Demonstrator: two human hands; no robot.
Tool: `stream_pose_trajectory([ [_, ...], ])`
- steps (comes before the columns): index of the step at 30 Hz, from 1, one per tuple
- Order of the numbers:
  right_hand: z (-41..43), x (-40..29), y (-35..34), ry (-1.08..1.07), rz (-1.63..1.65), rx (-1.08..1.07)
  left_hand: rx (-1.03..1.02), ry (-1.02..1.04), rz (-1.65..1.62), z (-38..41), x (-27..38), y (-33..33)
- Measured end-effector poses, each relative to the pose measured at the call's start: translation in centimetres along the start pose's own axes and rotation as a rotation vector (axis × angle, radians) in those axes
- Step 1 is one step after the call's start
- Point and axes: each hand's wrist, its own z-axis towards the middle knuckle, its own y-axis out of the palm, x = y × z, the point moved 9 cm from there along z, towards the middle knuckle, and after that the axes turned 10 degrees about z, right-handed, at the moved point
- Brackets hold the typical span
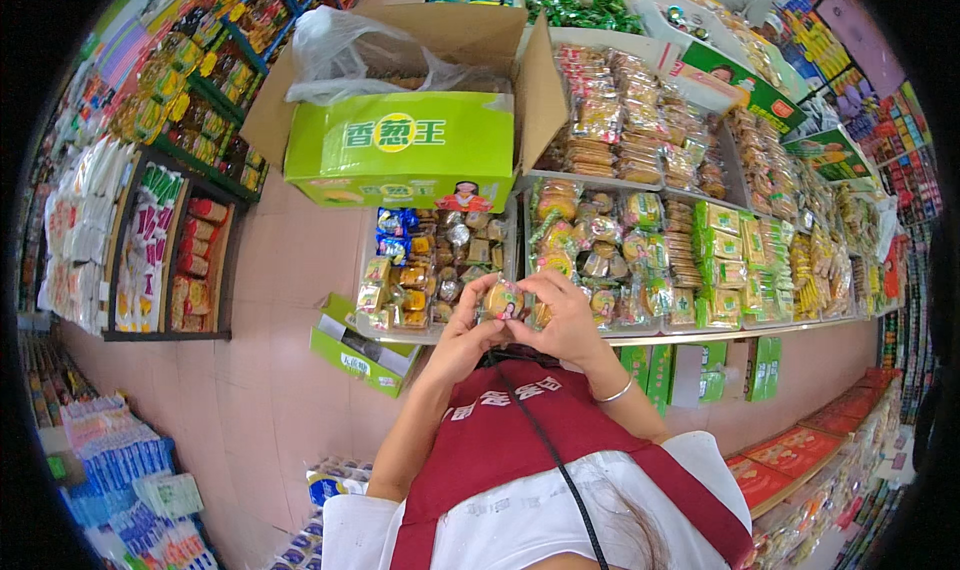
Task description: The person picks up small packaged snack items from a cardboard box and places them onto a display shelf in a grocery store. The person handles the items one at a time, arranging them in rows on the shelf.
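Observation:
Between both hands I hold a small clear-wrapped round biscuit pack (504, 301) that bears a printed figure. My left hand (470, 328) pinches its left edge, and my right hand (556, 309) grips the right edge with thumb and fingers. The pack is just above the near edge of a display of wrapped snacks. Beyond my left hand sit a bin of small wrapped cakes (415, 277) and blue packets (393, 234). Past my right hand are round wrapped biscuits (556, 236) and green-edged packets (724, 244).
A green cardboard carton (401, 146), flaps up with a plastic bag (352, 52) over it, stands on the display's far left. A smaller green box (363, 351) lies on the floor at left. Red boxes (787, 450) line a shelf at right. A dark-framed rack (169, 247) stands left.

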Motion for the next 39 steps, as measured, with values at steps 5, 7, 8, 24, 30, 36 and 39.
stream_pose_trajectory([
  [5,-1.1,4.3,-5.1,0.089,-0.161,0.21,0.046,-0.052,-0.159,0.6,-0.1,0.4],
  [7,-2.1,7.2,-7.7,0.091,-0.327,0.3,0.027,-0.03,-0.354,0.6,0.4,0.1],
  [8,-2.9,9.1,-8.5,0.137,-0.358,0.298,-0.003,0.0,-0.427,0.7,0.2,-0.1],
  [24,-1.2,1.5,-1.0,0.144,0.14,-0.04,0.031,0.27,0.192,0.2,2.2,0.4],
  [30,-0.8,3.0,2.1,0.358,0.45,-0.09,0.215,0.475,1.404,-1.6,6.0,3.6],
  [36,-1.9,4.3,2.2,0.505,0.861,-0.044,0.277,0.337,1.035,-2.2,7.6,1.6],
  [39,-1.9,4.2,2.1,0.511,0.903,-0.06,0.237,0.323,1.153,-2.2,7.4,1.4],
])
